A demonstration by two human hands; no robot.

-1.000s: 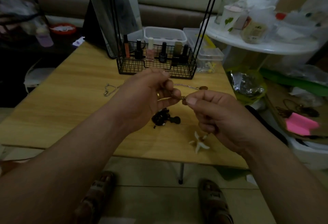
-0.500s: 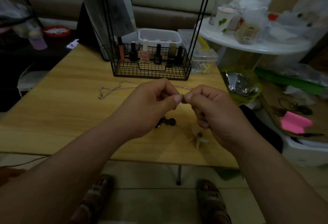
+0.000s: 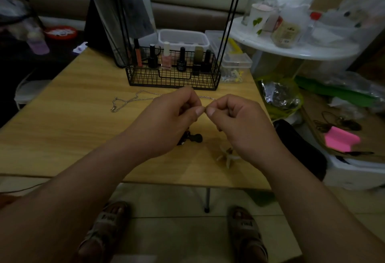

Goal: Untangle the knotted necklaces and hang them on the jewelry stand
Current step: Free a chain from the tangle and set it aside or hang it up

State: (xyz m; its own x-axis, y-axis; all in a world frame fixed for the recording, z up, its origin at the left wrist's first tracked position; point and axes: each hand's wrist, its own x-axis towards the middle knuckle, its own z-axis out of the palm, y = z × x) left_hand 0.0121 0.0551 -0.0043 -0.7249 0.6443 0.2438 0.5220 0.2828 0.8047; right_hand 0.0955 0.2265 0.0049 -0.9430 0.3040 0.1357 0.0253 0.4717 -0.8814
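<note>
Above the wooden table (image 3: 62,129), my left hand (image 3: 166,121) and my right hand (image 3: 239,121) meet fingertip to fingertip, each pinching a thin necklace strand between thumb and forefinger. A white star-shaped pendant (image 3: 228,156) hangs below my right hand, near the table top. A silver chain (image 3: 129,101) lies loose on the table to the left. A dark beaded piece (image 3: 193,137) lies under my left hand, partly hidden. The black wire jewelry stand (image 3: 231,22) rises behind, with its basket base (image 3: 173,77) holding nail polish bottles.
Clear plastic boxes (image 3: 183,39) stand behind the basket. A white round side table (image 3: 302,50) crowded with jars is at the right. Bags, foil and a pink object (image 3: 341,138) lie on the floor right of the table. My sandalled feet show below.
My hands have closed together, so the brown bead seen between them a second ago is now hidden by the fingertips. The view has shifted slightly; the chain on the table has not moved.
</note>
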